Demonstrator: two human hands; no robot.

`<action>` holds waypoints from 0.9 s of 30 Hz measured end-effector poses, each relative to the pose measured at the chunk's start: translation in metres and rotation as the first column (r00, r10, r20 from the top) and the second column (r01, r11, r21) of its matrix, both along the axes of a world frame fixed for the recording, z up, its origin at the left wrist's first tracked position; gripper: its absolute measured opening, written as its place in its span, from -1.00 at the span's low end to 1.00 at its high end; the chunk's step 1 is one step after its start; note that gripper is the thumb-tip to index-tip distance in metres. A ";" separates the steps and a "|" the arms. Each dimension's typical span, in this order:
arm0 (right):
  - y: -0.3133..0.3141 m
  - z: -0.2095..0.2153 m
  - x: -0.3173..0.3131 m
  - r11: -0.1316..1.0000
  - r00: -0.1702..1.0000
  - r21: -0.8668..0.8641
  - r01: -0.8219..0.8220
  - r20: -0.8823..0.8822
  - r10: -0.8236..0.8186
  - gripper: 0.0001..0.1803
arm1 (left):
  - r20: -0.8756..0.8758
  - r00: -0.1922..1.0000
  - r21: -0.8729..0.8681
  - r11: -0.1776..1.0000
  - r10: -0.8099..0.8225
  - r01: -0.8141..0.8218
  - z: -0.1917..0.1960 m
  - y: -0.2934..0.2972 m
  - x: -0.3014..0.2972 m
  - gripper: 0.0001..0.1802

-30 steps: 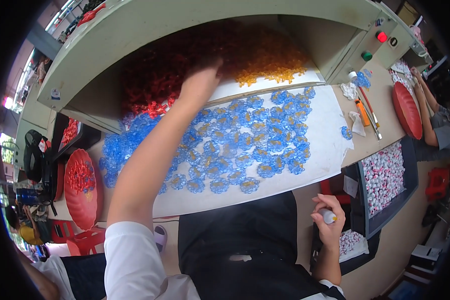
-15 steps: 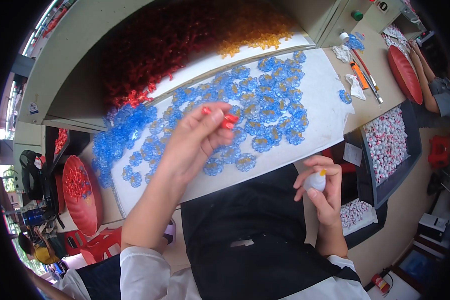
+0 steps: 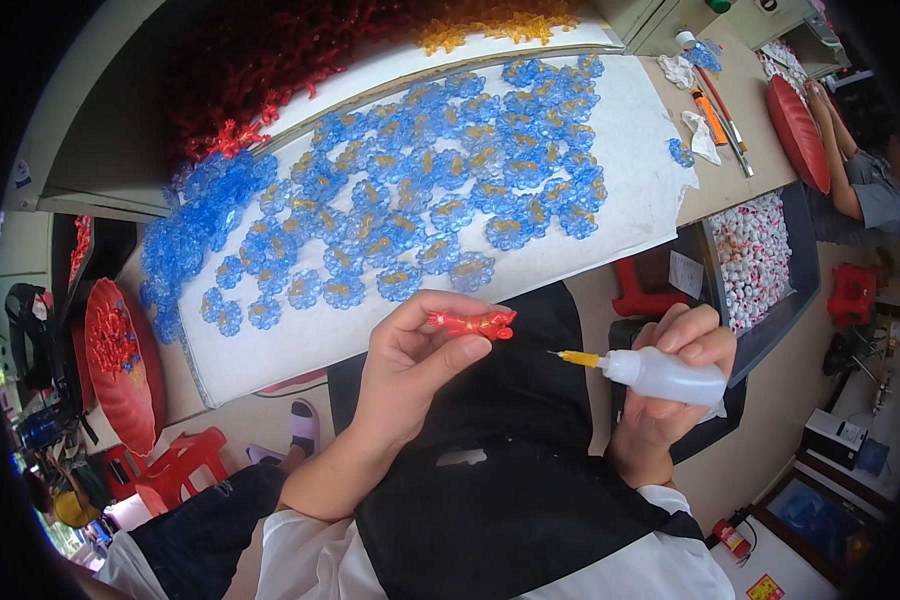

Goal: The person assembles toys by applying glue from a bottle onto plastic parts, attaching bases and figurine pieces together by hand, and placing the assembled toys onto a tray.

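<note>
Between thumb and fingers, my left hand pinches a small red plastic figure in front of the black apron. My right hand is wrapped round a white squeeze bottle. Its yellow tip with a thin needle points left toward the figure, a short gap apart. Beyond both hands lies a white sheet bearing many translucent blue flower-shaped pieces with amber parts on them.
Blue pieces are heaped at the sheet's left. Red pieces and amber ones pile up behind. A red dish stands left. At right are an orange cutter, a crate of small pieces and another person's arm.
My left hand has drawn back from above the sheet with the red figure. The right hand has turned the bottle so its tip points left. The view has shifted a little.
</note>
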State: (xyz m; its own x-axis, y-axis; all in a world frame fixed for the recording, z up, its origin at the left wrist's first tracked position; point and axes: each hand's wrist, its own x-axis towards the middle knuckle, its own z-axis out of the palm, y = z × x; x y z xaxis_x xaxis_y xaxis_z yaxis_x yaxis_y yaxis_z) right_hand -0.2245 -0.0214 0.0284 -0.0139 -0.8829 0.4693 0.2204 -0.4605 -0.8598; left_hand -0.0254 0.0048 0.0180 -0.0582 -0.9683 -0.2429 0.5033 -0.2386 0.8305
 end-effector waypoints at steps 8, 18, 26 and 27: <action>0.006 0.001 0.005 0.961 0.947 -0.264 -0.077 -0.321 -0.012 -0.52 | 0.170 0.985 -0.126 0.992 -0.005 0.027 0.000 0.006 0.002 -0.74; 0.008 0.002 0.007 0.952 0.928 -0.266 -0.154 -0.371 0.046 -0.45 | 0.141 0.990 -0.078 0.997 -0.012 0.024 0.003 0.008 0.003 -0.74; 0.006 0.001 0.005 0.949 0.922 -0.279 -0.145 -0.385 0.028 -0.50 | 0.087 0.995 -0.035 0.998 -0.040 0.043 0.003 0.008 0.002 -0.73; 0.006 0.001 0.005 0.944 0.927 -0.304 -0.127 -0.376 0.004 -0.52 | 0.039 0.998 -0.003 0.999 -0.052 0.052 0.003 0.008 0.002 -0.72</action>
State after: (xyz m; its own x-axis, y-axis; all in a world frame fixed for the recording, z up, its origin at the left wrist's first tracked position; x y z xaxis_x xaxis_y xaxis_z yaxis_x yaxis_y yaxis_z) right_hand -0.2200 -0.0151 0.0293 0.2658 -0.6792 0.6841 -0.0416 -0.7171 -0.6958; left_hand -0.0235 0.0124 0.0212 -0.0996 -0.9651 -0.2424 0.4578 -0.2607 0.8500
